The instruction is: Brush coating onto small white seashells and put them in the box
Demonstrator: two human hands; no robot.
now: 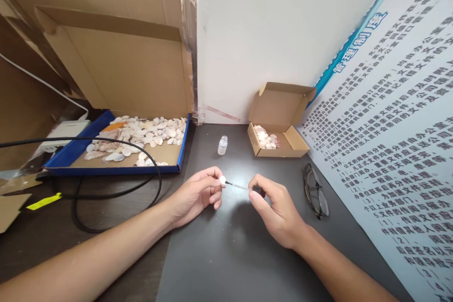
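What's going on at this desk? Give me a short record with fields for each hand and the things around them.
left hand: fingers pinch a small white shell
right hand: fingers hold a thin brush, tip at the shell
vial: upright on the dark desk, beyond the hands
small carton: open, shells inside
blue tray: many loose shells, left of the vial
glasses: lying right of the right hand

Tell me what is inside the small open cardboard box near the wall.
The small cardboard box holds pale shells piled at its left end. Its front wall hides the rest of the floor.
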